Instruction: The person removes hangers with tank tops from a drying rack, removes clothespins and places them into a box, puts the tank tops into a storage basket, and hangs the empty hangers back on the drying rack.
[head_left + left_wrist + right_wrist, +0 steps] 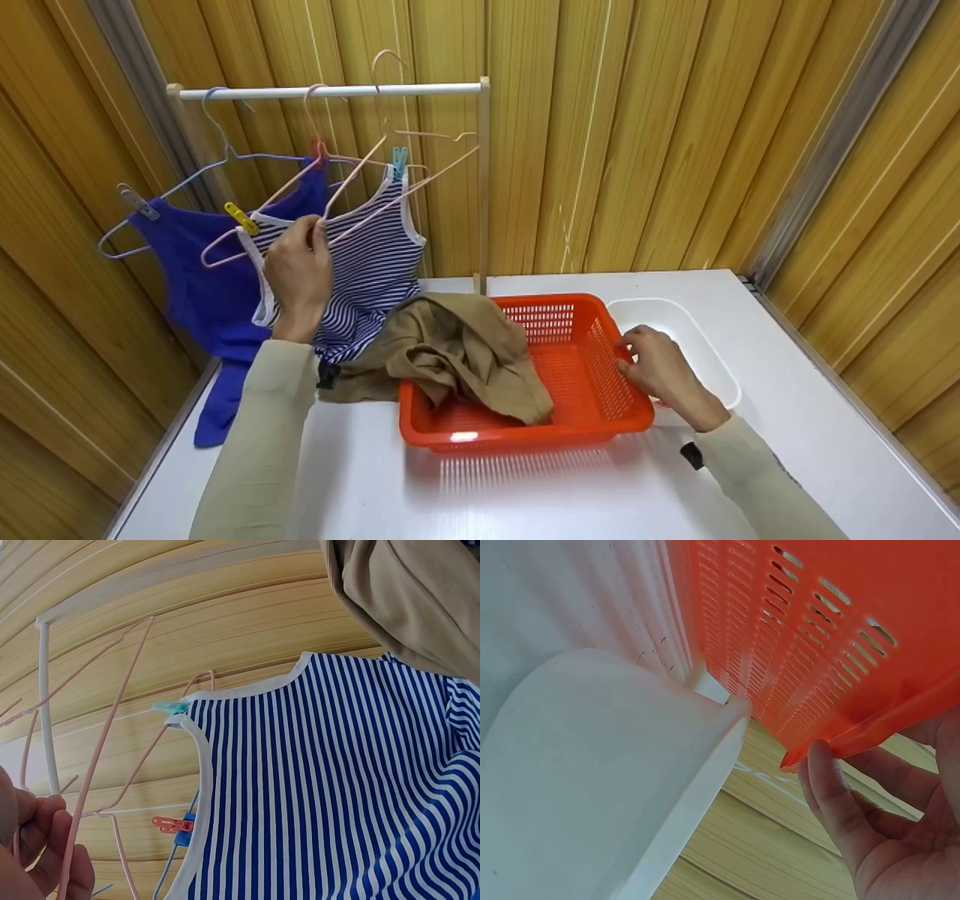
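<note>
Pink, the hanger (356, 175) is pinched in the left hand (300, 262); the right hand (660, 364) grips the rim of the basket (525, 433). Brown cloth (465, 345) drapes over the basket's left side. Readying the hanger seems the step; next likely calls for lifting the cloth.

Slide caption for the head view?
Left hand grips a pink hanger; right hand holds the red basket, brown cloth over its left side.

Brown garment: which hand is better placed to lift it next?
Probably the right hand: it could release the red basket beneath the brown garment, while the left hand holds a pink hanger.
</note>
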A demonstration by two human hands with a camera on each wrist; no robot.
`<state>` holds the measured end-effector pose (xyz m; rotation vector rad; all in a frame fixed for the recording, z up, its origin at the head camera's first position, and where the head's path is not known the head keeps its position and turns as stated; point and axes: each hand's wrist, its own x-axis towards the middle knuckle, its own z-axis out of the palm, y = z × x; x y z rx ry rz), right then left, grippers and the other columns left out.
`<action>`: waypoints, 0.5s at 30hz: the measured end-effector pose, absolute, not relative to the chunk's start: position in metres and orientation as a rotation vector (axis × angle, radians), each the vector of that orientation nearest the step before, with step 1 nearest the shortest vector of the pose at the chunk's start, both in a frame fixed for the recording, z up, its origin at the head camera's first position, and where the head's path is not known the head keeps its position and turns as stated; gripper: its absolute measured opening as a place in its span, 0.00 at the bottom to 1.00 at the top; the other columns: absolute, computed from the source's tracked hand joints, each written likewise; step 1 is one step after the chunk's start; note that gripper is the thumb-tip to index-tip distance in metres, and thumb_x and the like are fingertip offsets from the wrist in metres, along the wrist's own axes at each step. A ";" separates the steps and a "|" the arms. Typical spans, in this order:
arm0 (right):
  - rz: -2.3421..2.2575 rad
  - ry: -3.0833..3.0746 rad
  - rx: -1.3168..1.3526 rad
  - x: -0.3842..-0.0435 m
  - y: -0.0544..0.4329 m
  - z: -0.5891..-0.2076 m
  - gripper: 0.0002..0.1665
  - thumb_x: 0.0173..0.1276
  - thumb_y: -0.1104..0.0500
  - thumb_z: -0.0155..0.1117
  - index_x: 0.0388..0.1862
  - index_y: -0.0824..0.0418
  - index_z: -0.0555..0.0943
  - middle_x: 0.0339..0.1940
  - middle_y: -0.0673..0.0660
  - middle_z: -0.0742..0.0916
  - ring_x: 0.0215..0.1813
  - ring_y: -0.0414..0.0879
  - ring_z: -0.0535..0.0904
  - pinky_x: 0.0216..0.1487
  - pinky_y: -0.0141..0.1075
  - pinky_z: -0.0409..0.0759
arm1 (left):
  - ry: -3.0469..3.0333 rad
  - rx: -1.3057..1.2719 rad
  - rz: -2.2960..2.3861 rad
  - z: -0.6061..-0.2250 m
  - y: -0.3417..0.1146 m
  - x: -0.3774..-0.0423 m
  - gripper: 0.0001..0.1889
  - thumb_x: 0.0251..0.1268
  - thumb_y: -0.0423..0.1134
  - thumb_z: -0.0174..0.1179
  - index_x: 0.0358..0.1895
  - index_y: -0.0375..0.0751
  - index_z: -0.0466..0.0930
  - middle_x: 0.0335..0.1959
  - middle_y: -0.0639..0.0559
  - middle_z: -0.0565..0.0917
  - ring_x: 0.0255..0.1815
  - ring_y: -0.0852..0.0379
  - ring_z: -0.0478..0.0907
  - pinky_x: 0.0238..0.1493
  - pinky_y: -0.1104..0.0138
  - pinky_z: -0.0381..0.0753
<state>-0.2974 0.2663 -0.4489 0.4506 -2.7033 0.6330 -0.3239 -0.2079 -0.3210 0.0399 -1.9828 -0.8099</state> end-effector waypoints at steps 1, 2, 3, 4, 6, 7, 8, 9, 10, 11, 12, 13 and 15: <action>0.634 -2.704 0.450 -0.298 0.266 -0.449 0.12 0.53 0.68 0.69 0.38 0.70 0.86 0.37 0.64 0.85 0.36 0.56 0.84 0.38 0.50 0.82 | -1.984 0.035 -0.812 -0.320 -0.207 -0.325 0.14 0.73 0.41 0.56 0.45 0.34 0.84 0.37 0.37 0.86 0.36 0.41 0.81 0.38 0.52 0.76; 0.633 -2.704 0.450 -0.298 0.266 -0.449 0.12 0.53 0.68 0.69 0.38 0.70 0.86 0.37 0.64 0.86 0.36 0.56 0.84 0.39 0.50 0.81 | -1.986 0.032 -0.815 -0.320 -0.207 -0.327 0.13 0.73 0.41 0.56 0.45 0.34 0.84 0.37 0.37 0.86 0.36 0.40 0.81 0.38 0.51 0.75; 0.632 -2.703 0.450 -0.298 0.266 -0.449 0.12 0.53 0.68 0.68 0.38 0.70 0.86 0.37 0.64 0.85 0.36 0.56 0.84 0.39 0.50 0.81 | -1.988 0.028 -0.818 -0.319 -0.207 -0.328 0.13 0.73 0.41 0.56 0.45 0.34 0.84 0.37 0.37 0.86 0.36 0.40 0.81 0.38 0.51 0.75; 0.631 -2.702 0.450 -0.298 0.266 -0.449 0.12 0.53 0.68 0.68 0.38 0.70 0.86 0.37 0.64 0.86 0.36 0.56 0.84 0.39 0.50 0.81 | -1.990 0.023 -0.824 -0.319 -0.206 -0.329 0.13 0.73 0.41 0.56 0.44 0.34 0.84 0.37 0.37 0.86 0.36 0.40 0.81 0.38 0.52 0.75; 0.627 -2.697 0.455 -0.298 0.267 -0.449 0.12 0.52 0.68 0.68 0.38 0.70 0.86 0.36 0.64 0.86 0.35 0.55 0.84 0.38 0.50 0.81 | -1.988 0.007 -0.833 -0.319 -0.205 -0.332 0.12 0.73 0.40 0.56 0.44 0.33 0.84 0.37 0.36 0.86 0.36 0.40 0.81 0.40 0.51 0.75; 0.625 -2.694 0.458 -0.298 0.267 -0.449 0.12 0.52 0.68 0.68 0.38 0.70 0.86 0.36 0.64 0.86 0.35 0.55 0.84 0.38 0.50 0.81 | -1.987 -0.002 -0.835 -0.319 -0.204 -0.333 0.12 0.73 0.39 0.56 0.43 0.33 0.84 0.37 0.36 0.86 0.36 0.39 0.81 0.40 0.51 0.75; 0.620 -2.690 0.460 -0.298 0.267 -0.449 0.12 0.52 0.68 0.68 0.38 0.70 0.86 0.36 0.64 0.86 0.35 0.55 0.84 0.38 0.50 0.81 | -1.988 -0.010 -0.836 -0.319 -0.204 -0.335 0.12 0.73 0.39 0.56 0.43 0.33 0.84 0.36 0.36 0.86 0.36 0.39 0.81 0.40 0.51 0.75; 0.618 -2.688 0.461 -0.298 0.267 -0.449 0.12 0.52 0.68 0.68 0.37 0.70 0.86 0.36 0.64 0.86 0.35 0.55 0.84 0.38 0.50 0.81 | -1.988 -0.019 -0.838 -0.320 -0.203 -0.336 0.12 0.73 0.38 0.56 0.42 0.32 0.84 0.36 0.36 0.86 0.36 0.39 0.81 0.40 0.51 0.75; 0.618 -2.686 0.461 -0.298 0.267 -0.449 0.12 0.52 0.68 0.68 0.37 0.70 0.86 0.37 0.64 0.86 0.35 0.55 0.84 0.38 0.50 0.81 | -1.991 -0.027 -0.838 -0.320 -0.201 -0.338 0.12 0.73 0.38 0.56 0.42 0.32 0.84 0.36 0.36 0.86 0.36 0.39 0.81 0.41 0.50 0.75; 0.617 -2.686 0.461 -0.298 0.267 -0.449 0.12 0.52 0.68 0.68 0.37 0.70 0.86 0.37 0.64 0.86 0.35 0.55 0.84 0.38 0.50 0.81 | -1.993 -0.034 -0.842 -0.321 -0.200 -0.339 0.12 0.73 0.38 0.56 0.42 0.32 0.84 0.36 0.36 0.86 0.36 0.39 0.82 0.41 0.50 0.76; 0.613 -2.685 0.462 -0.298 0.266 -0.449 0.12 0.52 0.68 0.68 0.38 0.69 0.86 0.37 0.64 0.86 0.35 0.55 0.84 0.38 0.50 0.81 | -1.997 -0.037 -0.842 -0.322 -0.199 -0.341 0.12 0.73 0.38 0.56 0.42 0.32 0.84 0.36 0.36 0.86 0.36 0.39 0.82 0.41 0.50 0.76; 0.609 -2.684 0.462 -0.298 0.266 -0.450 0.12 0.52 0.68 0.68 0.38 0.70 0.86 0.37 0.64 0.86 0.35 0.55 0.84 0.38 0.50 0.81 | -2.003 -0.040 -0.842 -0.323 -0.198 -0.342 0.12 0.73 0.38 0.56 0.42 0.33 0.85 0.36 0.36 0.86 0.37 0.39 0.82 0.41 0.50 0.76; 0.598 -2.683 0.464 -0.298 0.266 -0.450 0.12 0.52 0.68 0.68 0.37 0.70 0.87 0.38 0.64 0.86 0.35 0.55 0.84 0.38 0.49 0.82 | -2.016 -0.048 -0.846 -0.325 -0.196 -0.343 0.12 0.73 0.38 0.56 0.43 0.33 0.85 0.38 0.37 0.87 0.38 0.39 0.83 0.42 0.50 0.76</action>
